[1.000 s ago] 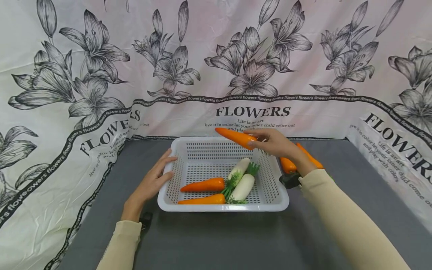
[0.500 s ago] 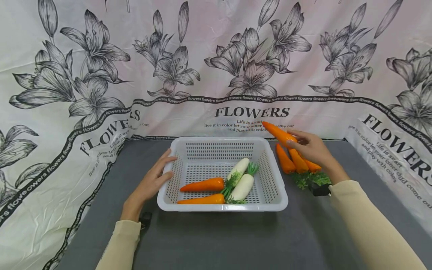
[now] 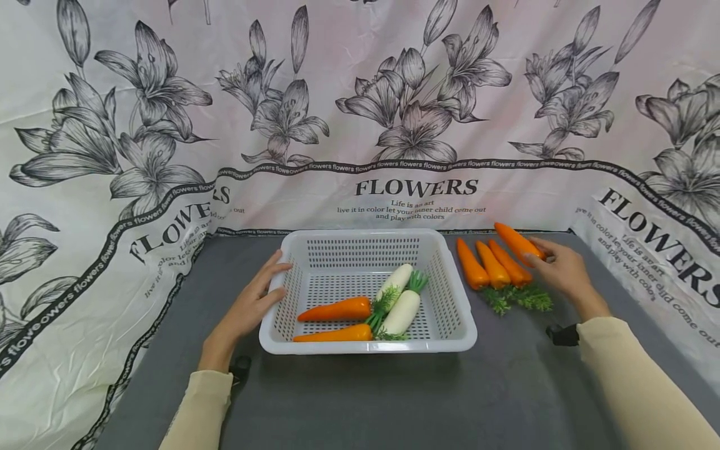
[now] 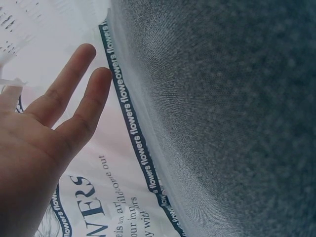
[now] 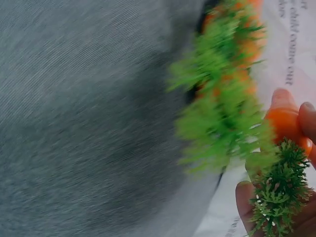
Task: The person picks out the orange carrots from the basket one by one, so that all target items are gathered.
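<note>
Carrot (image 3: 516,240) is in my right hand (image 3: 565,270), pinched by thumb and fingers near its thick end, tip slanting away and toward the basket side, green top (image 5: 282,185) hanging by my palm in the right wrist view. It's at the right end of three carrots (image 3: 494,267) lying side by side on the surface (image 3: 365,403), leafy ends toward me. Can't tell if it touches the surface or the nearest carrot.

Left hand (image 3: 247,307): fingers fairly straight, resting on the left rim of the white basket (image 3: 368,347), not gripping anything that I can see. Basket holds two orange carrots (image 3: 337,309) at left and two white radishes (image 3: 402,314) beside them, greens meeting in the middle.

Step, my judgement: placing this carrot as fourth in the row. Next move calls for lowering it level, lining it up with its neighbour without nudging the row or trapping the leaves, then letting go. Left hand can stay on the rim meanwhile.
</note>
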A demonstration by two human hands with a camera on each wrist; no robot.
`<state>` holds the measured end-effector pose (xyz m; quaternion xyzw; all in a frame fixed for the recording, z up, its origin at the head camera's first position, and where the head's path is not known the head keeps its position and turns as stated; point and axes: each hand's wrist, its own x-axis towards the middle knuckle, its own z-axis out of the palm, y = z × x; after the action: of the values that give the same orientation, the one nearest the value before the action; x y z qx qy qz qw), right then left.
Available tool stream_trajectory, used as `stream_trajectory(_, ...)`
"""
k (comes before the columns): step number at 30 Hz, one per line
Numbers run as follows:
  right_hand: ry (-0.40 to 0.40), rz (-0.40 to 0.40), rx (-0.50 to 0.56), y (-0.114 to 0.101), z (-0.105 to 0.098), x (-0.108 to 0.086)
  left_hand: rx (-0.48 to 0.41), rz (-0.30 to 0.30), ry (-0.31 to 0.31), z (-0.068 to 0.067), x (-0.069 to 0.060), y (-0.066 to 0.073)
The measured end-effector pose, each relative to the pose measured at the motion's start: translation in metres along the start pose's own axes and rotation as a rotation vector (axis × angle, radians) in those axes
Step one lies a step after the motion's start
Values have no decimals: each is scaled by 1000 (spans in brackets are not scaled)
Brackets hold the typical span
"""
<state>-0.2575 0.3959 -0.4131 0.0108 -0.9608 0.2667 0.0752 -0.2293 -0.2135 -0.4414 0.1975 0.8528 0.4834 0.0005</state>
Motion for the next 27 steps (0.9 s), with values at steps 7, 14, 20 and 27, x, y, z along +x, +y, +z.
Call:
stream_trajectory(7, -11, 7, -30, 23, 10, -3, -1, 5, 1, -1, -1, -2)
stream_trajectory(14, -34, 45, -42, 38, 20, -3, -7, 9, -1, 0, 1, -2)
stream_trajectory(20, -83, 121, -19, 41, 21, -6, -20, 16, -5, 0, 1, -2)
stream_trajectory(27, -127, 173, -2, 39, 21, -8, -18, 1, -3, -1, 0, -2)
